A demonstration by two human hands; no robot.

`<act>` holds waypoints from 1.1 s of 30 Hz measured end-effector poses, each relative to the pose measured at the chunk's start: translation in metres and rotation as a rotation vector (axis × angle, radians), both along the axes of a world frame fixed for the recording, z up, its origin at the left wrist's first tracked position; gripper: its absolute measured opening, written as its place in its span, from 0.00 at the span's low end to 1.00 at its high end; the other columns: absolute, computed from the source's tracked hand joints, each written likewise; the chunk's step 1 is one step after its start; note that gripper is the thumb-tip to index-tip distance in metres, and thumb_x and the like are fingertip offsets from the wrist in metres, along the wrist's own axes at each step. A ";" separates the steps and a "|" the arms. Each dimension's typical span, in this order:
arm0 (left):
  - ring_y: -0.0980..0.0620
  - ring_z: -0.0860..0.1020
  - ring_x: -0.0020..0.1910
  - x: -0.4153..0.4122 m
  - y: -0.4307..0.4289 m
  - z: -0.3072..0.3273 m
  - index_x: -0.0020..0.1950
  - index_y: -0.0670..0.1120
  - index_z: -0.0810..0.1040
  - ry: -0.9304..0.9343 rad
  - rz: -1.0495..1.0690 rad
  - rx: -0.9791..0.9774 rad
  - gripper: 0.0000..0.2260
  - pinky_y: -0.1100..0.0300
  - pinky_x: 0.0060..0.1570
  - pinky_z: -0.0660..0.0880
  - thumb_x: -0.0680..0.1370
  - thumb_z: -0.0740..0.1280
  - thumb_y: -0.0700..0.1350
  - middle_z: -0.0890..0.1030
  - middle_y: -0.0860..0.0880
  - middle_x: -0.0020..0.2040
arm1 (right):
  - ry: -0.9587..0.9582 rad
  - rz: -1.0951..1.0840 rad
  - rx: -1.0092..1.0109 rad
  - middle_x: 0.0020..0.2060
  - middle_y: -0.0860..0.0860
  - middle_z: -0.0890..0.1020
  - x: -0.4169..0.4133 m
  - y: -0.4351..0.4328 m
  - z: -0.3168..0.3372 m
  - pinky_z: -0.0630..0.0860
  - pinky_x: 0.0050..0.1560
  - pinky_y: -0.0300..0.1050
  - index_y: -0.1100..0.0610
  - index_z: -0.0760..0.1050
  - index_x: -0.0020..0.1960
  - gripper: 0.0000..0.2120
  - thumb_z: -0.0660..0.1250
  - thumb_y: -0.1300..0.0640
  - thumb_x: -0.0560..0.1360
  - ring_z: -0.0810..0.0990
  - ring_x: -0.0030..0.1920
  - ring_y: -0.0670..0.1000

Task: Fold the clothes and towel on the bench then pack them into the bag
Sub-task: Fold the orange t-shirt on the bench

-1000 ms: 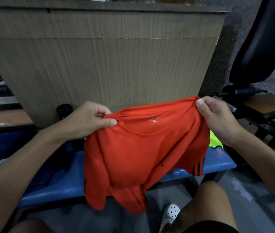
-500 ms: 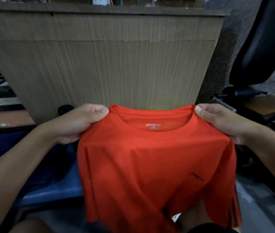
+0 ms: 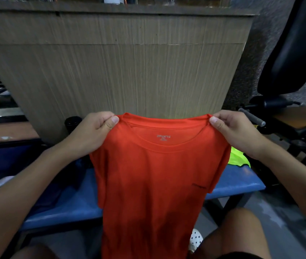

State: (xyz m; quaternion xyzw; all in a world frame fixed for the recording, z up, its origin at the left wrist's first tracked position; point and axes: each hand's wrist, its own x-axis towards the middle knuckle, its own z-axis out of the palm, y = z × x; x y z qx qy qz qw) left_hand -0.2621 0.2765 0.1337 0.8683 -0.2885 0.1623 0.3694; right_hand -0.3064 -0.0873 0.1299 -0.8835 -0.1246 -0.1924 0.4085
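An orange-red T-shirt hangs upright in front of me, neck opening on top, its hem out of view below. My left hand pinches its left shoulder and my right hand pinches the right shoulder, both level. Behind the shirt runs the blue padded bench. A neon yellow-green garment lies on the bench at the right, partly hidden by the shirt. Dark navy fabric lies on the bench's left part under my left forearm.
A wood-grain counter front stands right behind the bench. A black padded gym machine with a grey bar handle stands at the right. A small black cylinder sits behind my left hand. My knees and a white perforated shoe are below.
The shirt has gone from bunched and tilted to spread flat and hanging straight. Both hands moved apart to the shoulders and now hold it level.
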 end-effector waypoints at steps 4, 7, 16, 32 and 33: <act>0.58 0.67 0.29 0.003 0.001 0.001 0.35 0.36 0.70 0.030 0.044 0.017 0.22 0.61 0.29 0.63 0.83 0.60 0.50 0.68 0.51 0.29 | 0.012 -0.019 0.030 0.37 0.54 0.82 0.006 0.005 0.002 0.74 0.40 0.37 0.59 0.76 0.45 0.08 0.63 0.57 0.81 0.78 0.36 0.41; 0.54 0.64 0.27 0.002 -0.003 0.004 0.32 0.35 0.65 0.035 0.072 0.000 0.24 0.57 0.28 0.60 0.83 0.62 0.49 0.65 0.49 0.27 | -0.049 -0.137 -0.187 0.30 0.52 0.78 0.010 0.007 0.005 0.69 0.35 0.46 0.58 0.77 0.43 0.12 0.64 0.51 0.80 0.74 0.31 0.47; 0.53 0.60 0.28 -0.005 -0.031 0.003 0.30 0.38 0.60 0.098 0.071 -0.111 0.26 0.56 0.28 0.55 0.80 0.62 0.54 0.60 0.49 0.29 | 0.060 -0.256 -0.049 0.24 0.53 0.71 0.005 0.041 0.018 0.64 0.29 0.43 0.61 0.77 0.36 0.16 0.69 0.52 0.78 0.67 0.26 0.50; 0.58 0.58 0.25 -0.024 -0.086 -0.003 0.31 0.48 0.61 0.200 -0.082 -0.021 0.21 0.61 0.25 0.56 0.84 0.61 0.46 0.59 0.56 0.26 | 0.398 0.022 0.588 0.29 0.58 0.76 -0.017 0.123 0.024 0.79 0.28 0.46 0.60 0.68 0.41 0.11 0.66 0.60 0.80 0.78 0.25 0.53; 0.58 0.58 0.25 -0.025 -0.086 -0.003 0.31 0.48 0.61 0.204 -0.088 -0.029 0.21 0.61 0.26 0.56 0.84 0.61 0.46 0.60 0.56 0.26 | 0.396 0.025 0.613 0.28 0.57 0.76 -0.018 0.124 0.024 0.79 0.29 0.46 0.60 0.68 0.40 0.12 0.66 0.60 0.80 0.79 0.26 0.53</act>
